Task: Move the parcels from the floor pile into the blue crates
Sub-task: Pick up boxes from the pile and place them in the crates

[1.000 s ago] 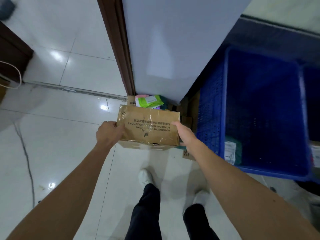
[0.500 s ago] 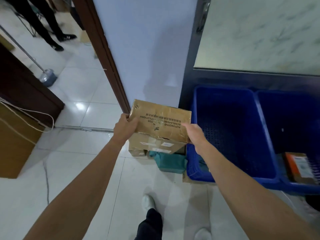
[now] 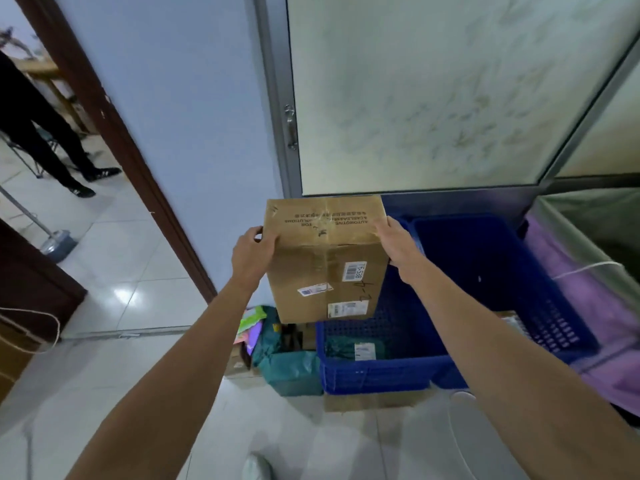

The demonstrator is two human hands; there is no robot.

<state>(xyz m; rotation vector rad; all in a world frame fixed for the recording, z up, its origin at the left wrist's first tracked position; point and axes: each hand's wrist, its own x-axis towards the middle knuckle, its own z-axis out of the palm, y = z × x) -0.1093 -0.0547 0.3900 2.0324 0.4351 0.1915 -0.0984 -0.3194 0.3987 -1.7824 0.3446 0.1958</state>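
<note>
A brown cardboard box (three labels on its near face) is held above the left edge of the near blue crate, where a teal parcel lies.

Cardboard box hangs over the open near blue crate, green parcel inside.

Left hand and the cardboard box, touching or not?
Touching. The head view shows the left hand curled round the left edge of the cardboard box, with no gap between them.
</note>
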